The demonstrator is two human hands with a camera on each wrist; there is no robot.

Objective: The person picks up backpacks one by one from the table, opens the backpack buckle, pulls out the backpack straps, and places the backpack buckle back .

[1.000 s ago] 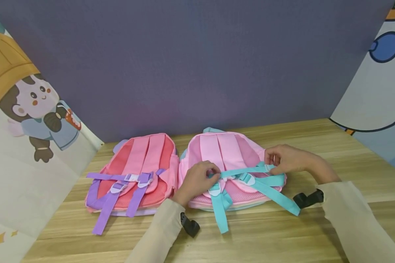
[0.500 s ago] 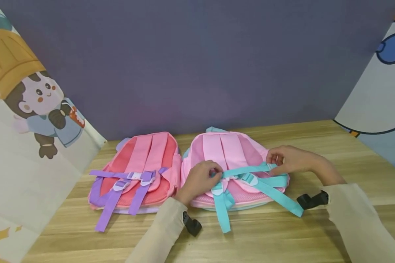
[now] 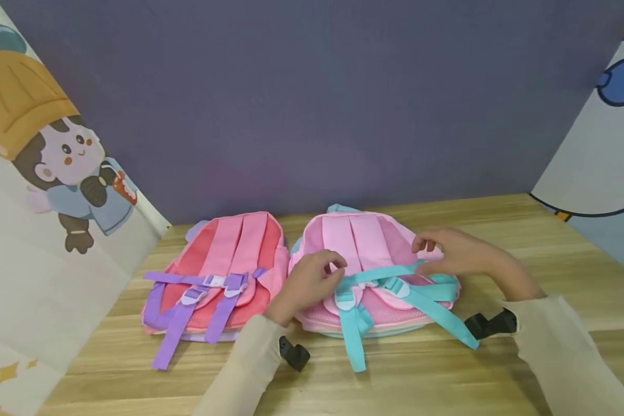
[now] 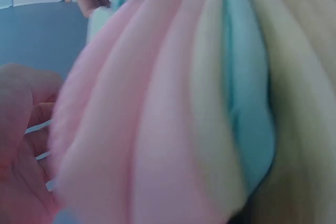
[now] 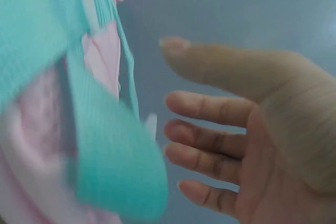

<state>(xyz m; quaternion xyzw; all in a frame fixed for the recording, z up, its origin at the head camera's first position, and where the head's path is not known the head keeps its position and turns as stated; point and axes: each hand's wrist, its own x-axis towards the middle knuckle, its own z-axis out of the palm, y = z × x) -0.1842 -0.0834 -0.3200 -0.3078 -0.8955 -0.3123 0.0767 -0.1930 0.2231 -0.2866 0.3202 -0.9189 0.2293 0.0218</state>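
A light pink backpack (image 3: 338,231) with teal straps lies back side up on the wooden table. Across its lower half runs a teal chest strap (image 3: 379,273). My left hand (image 3: 312,280) hovers at the strap's left end, fingers loosely bent and holding nothing. Over the right end, my right hand (image 3: 455,253) is held with fingers spread and bent. In the right wrist view those fingers (image 5: 202,106) stand apart from the teal webbing (image 5: 118,145). The left wrist view shows the bag's rounded pink bottom (image 4: 136,103) beside my left palm (image 4: 21,166).
Left of it and touching it lies a coral backpack (image 3: 260,242) with purple straps (image 3: 171,335), its white buckle (image 3: 214,281) fastened. A dark panel (image 3: 312,104) rises behind the table (image 3: 395,381). Cartoon-printed sheets (image 3: 26,277) hang at both sides.
Both hands have let go of the teal chest strap. The left hand has drawn back slightly left, and the right hand's thumb and fingers have parted. The strap now lies lower on the bag.
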